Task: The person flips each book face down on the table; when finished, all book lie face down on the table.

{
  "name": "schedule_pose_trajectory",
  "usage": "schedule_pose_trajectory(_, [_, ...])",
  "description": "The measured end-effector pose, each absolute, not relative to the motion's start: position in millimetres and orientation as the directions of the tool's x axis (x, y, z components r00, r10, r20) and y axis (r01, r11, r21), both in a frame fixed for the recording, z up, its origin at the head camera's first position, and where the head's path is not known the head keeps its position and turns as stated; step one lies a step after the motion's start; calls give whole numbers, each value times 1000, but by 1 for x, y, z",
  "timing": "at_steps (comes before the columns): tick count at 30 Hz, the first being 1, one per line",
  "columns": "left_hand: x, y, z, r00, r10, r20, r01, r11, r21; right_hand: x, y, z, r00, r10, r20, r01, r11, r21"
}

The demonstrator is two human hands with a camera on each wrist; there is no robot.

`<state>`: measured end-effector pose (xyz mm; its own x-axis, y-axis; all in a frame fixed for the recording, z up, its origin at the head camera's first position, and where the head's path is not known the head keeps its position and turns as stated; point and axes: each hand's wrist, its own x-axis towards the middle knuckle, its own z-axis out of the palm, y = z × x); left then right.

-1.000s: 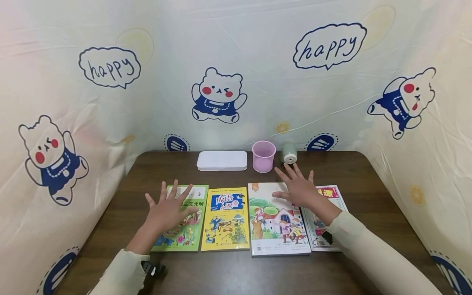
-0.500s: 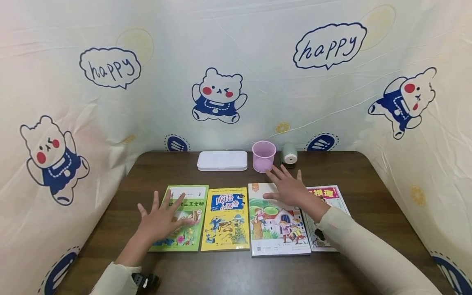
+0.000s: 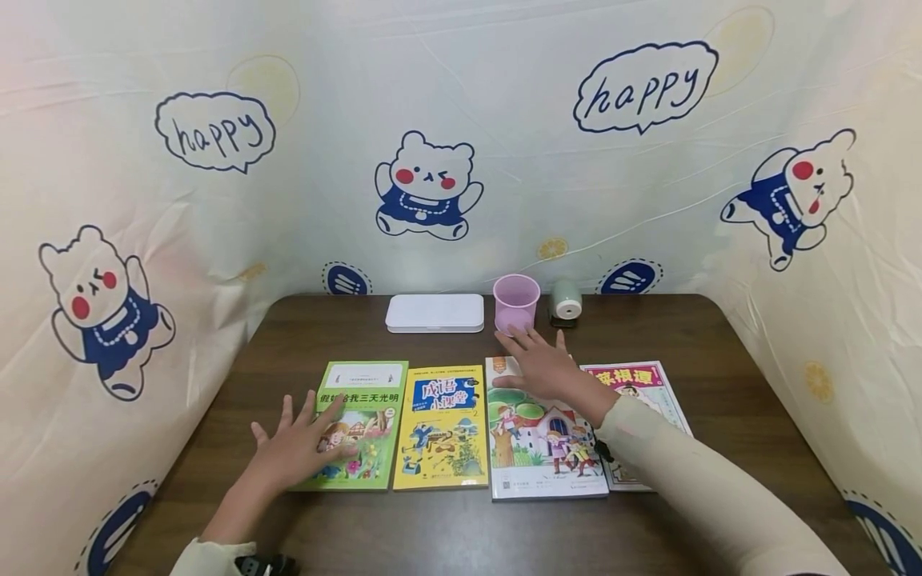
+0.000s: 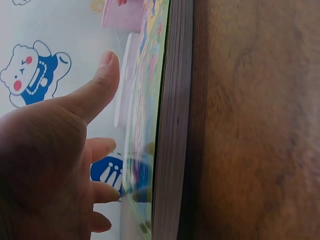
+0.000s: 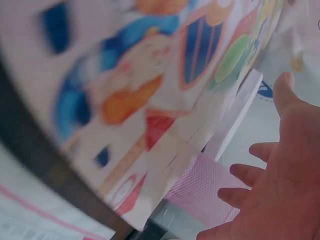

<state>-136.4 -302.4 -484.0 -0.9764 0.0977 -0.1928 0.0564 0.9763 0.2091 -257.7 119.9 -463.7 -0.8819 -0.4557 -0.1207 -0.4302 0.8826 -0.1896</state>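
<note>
In the head view, several books lie side by side in a row: a green book (image 3: 370,468), a yellow book (image 3: 441,436), a white illustrated book (image 3: 519,464) and a pink-bordered book (image 3: 651,396). My left hand (image 3: 291,452), fingers spread, is over the left edge of the green book; the left wrist view has the hand (image 4: 55,140) above its cover, beside the page edges. Spread above the top of the white book, my right hand (image 3: 543,368) overlaps the base of the pink cup (image 3: 516,294). Neither hand holds anything.
Along the back edge of the brown table (image 3: 432,528) stand a white flat case (image 3: 434,312), the pink cup and a small green, rounded object (image 3: 566,301) with a round pale face. A cloth (image 3: 533,160) printed with bears surrounds the table on the back and sides.
My left hand has slid left and toward me, uncovering more of the green book. The right hand has moved left, from above the pink-bordered book's side to above the white book. The books stayed put.
</note>
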Motion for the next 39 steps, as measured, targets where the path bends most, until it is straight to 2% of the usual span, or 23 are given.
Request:
schedule_pose_trajectory(11, [-121, -318, -489, -954, 91, -287, 7, 959, 284, -264, 95, -465, -861, -484, -156, -456, 871, -181])
schedule_pose_trajectory(22, [-112, -330, -487, -938, 151, -311, 28, 931, 365, -273, 61, -475, -849, -507, -148, -483, 858, -173])
schedule_pose_trajectory(35, [-111, -338, -494, -939, 169, -301, 41, 920, 391, -274, 19, -481, -826, -525, -204, -467, 841, -275])
schedule_pose_trajectory(39, [-111, -338, -495, -940, 173, -295, 44, 917, 396, -274, 8, -483, -818, -538, -203, -479, 833, -277])
